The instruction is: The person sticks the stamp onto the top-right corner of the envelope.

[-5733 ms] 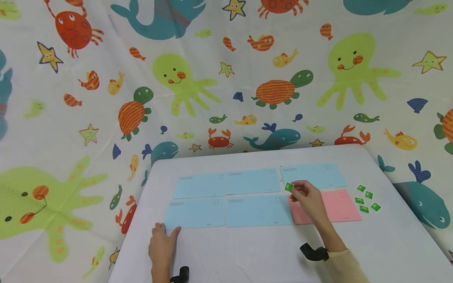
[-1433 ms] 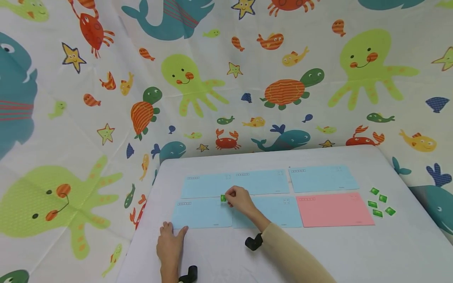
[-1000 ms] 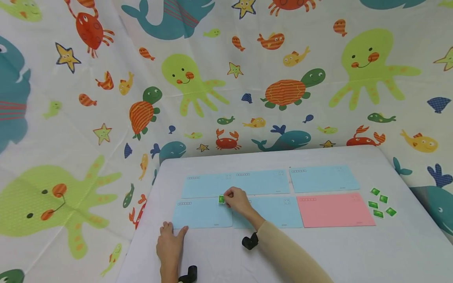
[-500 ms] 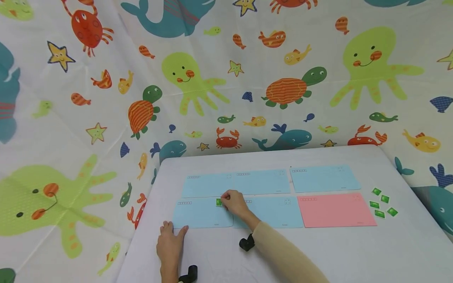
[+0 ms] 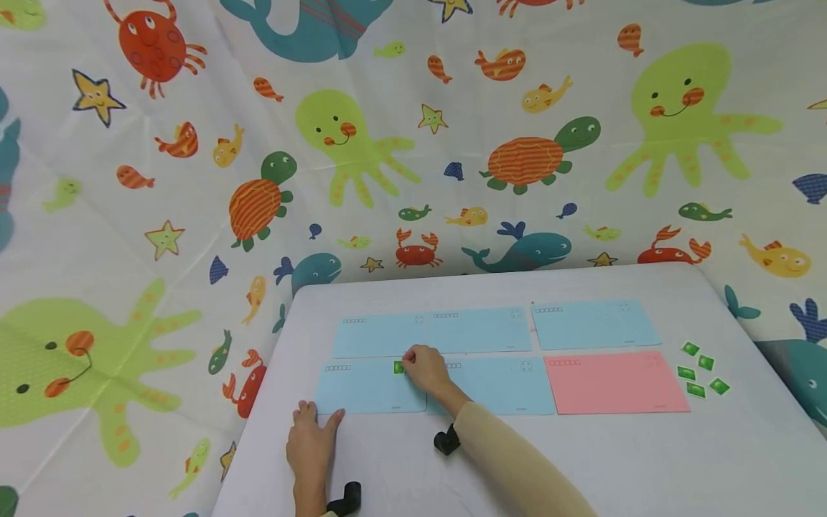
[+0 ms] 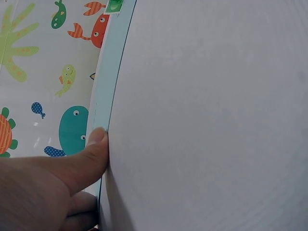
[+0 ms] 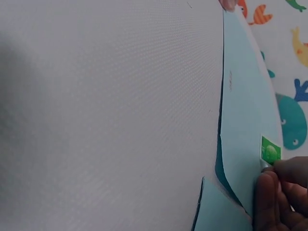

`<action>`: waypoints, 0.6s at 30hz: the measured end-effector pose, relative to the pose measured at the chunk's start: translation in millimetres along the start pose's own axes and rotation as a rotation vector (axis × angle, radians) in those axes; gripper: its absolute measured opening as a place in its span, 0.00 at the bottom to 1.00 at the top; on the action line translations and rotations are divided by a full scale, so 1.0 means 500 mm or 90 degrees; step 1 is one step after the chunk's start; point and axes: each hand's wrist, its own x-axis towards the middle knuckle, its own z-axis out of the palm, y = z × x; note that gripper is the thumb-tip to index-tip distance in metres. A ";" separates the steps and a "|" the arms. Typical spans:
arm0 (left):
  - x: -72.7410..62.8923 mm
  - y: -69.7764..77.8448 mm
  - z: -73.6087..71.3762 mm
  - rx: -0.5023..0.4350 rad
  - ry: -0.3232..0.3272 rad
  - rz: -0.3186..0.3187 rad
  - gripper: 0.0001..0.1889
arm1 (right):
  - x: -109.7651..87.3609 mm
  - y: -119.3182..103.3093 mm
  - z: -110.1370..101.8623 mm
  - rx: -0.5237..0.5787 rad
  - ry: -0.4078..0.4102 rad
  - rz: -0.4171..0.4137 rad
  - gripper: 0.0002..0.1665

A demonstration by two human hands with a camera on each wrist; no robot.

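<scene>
My right hand pinches a small green postage stamp at the upper right corner of the front left blue envelope. In the right wrist view the stamp lies close over the blue paper, one edge hidden behind the thumb and fingertips. The envelope's near edge curls up slightly there. My left hand rests at the same envelope's lower left corner, fingers extended and thumb along its near edge. In the left wrist view the left thumb touches that edge.
Several more blue envelopes lie alongside and behind, including a front middle one partly under the right forearm and a back right one. A pink envelope is at front right. Several loose green stamps lie to its right on the white table.
My right hand has carried the stamp leftward from over the pink envelope to the front left envelope's corner, lately shifting slightly left and down. The left hand stays at its corner.
</scene>
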 end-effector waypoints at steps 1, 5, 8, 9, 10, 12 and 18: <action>0.000 0.000 0.000 0.000 -0.001 0.000 0.40 | 0.001 0.000 0.001 -0.009 0.002 -0.002 0.06; -0.002 0.001 -0.001 0.001 0.000 0.000 0.40 | 0.003 0.001 0.002 -0.039 0.007 -0.010 0.06; -0.002 0.001 -0.002 0.000 0.001 -0.002 0.40 | 0.004 0.002 0.003 -0.054 0.009 -0.013 0.06; -0.002 0.002 -0.003 -0.001 0.001 -0.002 0.40 | 0.005 0.002 0.003 -0.059 0.009 -0.013 0.06; -0.002 0.002 -0.003 -0.001 0.001 -0.003 0.40 | 0.005 0.001 0.003 -0.061 0.010 -0.012 0.06; -0.002 0.001 -0.003 -0.001 0.001 -0.003 0.40 | 0.006 0.001 0.002 -0.064 0.010 -0.012 0.06; -0.002 0.000 -0.002 -0.004 0.004 -0.006 0.40 | 0.010 -0.001 0.004 -0.072 0.005 -0.007 0.06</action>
